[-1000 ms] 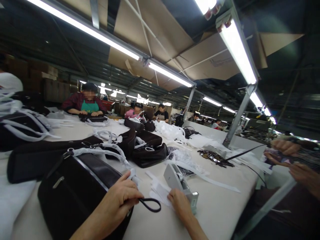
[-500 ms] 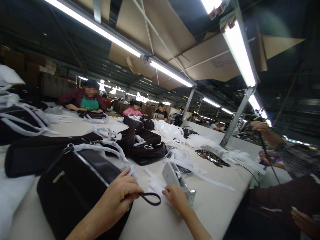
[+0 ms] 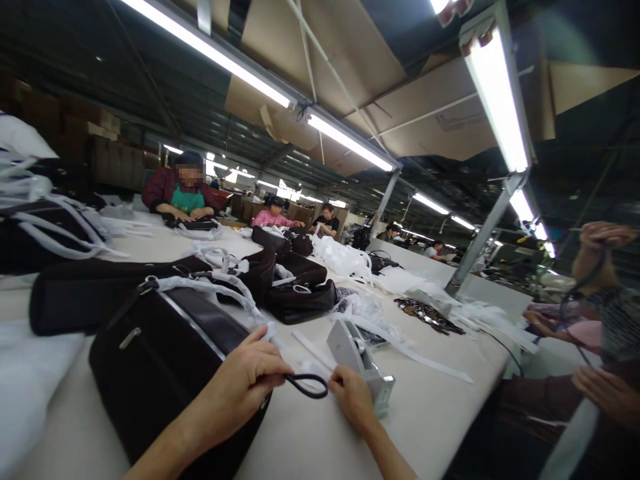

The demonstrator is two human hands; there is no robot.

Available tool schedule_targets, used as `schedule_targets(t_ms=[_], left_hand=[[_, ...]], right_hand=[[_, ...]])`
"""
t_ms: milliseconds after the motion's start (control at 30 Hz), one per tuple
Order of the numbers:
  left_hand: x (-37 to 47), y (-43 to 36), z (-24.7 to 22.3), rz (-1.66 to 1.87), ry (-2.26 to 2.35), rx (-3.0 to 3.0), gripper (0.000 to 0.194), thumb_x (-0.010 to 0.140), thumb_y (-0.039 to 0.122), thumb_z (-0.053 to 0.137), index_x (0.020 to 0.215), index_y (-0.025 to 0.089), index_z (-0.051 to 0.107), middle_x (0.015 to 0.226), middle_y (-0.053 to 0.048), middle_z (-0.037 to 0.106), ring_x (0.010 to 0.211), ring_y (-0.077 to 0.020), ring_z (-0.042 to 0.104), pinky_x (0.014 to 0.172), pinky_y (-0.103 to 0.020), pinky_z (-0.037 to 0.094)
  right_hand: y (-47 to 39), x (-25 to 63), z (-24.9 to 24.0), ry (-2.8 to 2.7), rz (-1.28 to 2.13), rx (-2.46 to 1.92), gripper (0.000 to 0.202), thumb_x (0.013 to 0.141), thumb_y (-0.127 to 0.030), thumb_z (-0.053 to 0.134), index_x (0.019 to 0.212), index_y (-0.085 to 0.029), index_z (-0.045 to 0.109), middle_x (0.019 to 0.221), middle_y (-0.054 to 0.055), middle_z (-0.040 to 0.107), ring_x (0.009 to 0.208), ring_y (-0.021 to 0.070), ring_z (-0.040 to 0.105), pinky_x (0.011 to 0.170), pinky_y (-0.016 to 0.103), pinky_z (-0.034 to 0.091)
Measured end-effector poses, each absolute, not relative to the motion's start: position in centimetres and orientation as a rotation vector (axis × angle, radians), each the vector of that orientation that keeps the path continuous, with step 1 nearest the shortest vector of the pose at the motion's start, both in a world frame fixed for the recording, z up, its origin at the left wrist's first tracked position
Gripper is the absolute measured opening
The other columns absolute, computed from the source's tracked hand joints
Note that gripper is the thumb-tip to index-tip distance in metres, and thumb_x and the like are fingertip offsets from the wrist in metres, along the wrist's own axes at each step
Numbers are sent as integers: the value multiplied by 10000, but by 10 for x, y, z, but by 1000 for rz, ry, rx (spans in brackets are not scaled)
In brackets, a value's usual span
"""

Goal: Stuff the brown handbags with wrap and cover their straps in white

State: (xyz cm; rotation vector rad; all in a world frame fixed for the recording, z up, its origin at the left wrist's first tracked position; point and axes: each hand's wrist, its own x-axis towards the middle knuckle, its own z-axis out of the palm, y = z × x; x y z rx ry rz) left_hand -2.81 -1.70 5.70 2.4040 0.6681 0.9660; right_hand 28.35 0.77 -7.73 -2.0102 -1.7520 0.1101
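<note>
Left hand (image 3: 255, 373) pinching a looped strap (image 3: 311, 395), right of the black bag (image 3: 160, 373). Right hand (image 3: 353, 397), farther right of the bag, fingers curled by the strap's tip; any grip cannot be told. Tape dispenser (image 3: 345, 343) standing right of the bag.

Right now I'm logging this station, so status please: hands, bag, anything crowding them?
Left hand pinching black loop; right hand near loop's tip, contact unclear. Dark bag on table. Tape dispenser close beside right hand.
</note>
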Motion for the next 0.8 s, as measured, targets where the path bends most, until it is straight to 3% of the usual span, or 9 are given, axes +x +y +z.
schedule_targets(t_ms=[133,333,467,600,700,800], left_hand=[[-30,-18,56,972,668,2404,334,901,36,538,977,253,780,828,16,726,831,-142,681,1238,-530,154],[-30,-21,56,982,699,2409,319,897,32,550,948,240,787,842,-1,730,842,-152,691,1237,-516,182],[-28,-23,54,1002,730,2427,295,919,68,535,960,227,780,834,-10,726,829,-158,697,1236,-513,197],[-26,-25,53,1022,782,2477,312,914,62,505,941,214,775,811,-16,714,795,-159,695,1233,-513,206],[-25,-27,54,1059,814,2476,318,893,50,511,912,226,774,807,-13,719,801,-164,692,1231,-516,212],[-25,-27,53,1076,831,2486,321,891,55,508,909,233,775,794,-13,718,785,-166,684,1220,-517,239]], right_hand=[[7,283,-78,-1691,190,-1937,141,778,-192,590,684,-196,695,690,26,694,696,217,667,653,293,460],[-7,288,-55,-1695,158,-1767,306,885,-368,480,755,-206,704,844,84,735,828,276,678,779,369,489],[-35,289,-28,-1737,165,-1657,421,958,-470,394,839,-225,714,826,71,739,811,267,690,745,339,529],[-71,282,-3,-1880,80,-1434,324,968,-446,498,985,-273,771,991,64,782,943,256,721,859,323,559],[-93,269,6,-1807,-98,-1303,228,930,-417,597,977,-305,790,1050,69,782,1003,275,715,940,370,538],[-108,252,9,-1505,139,-1295,284,914,-507,606,906,-267,758,866,70,757,812,230,709,777,310,561]])
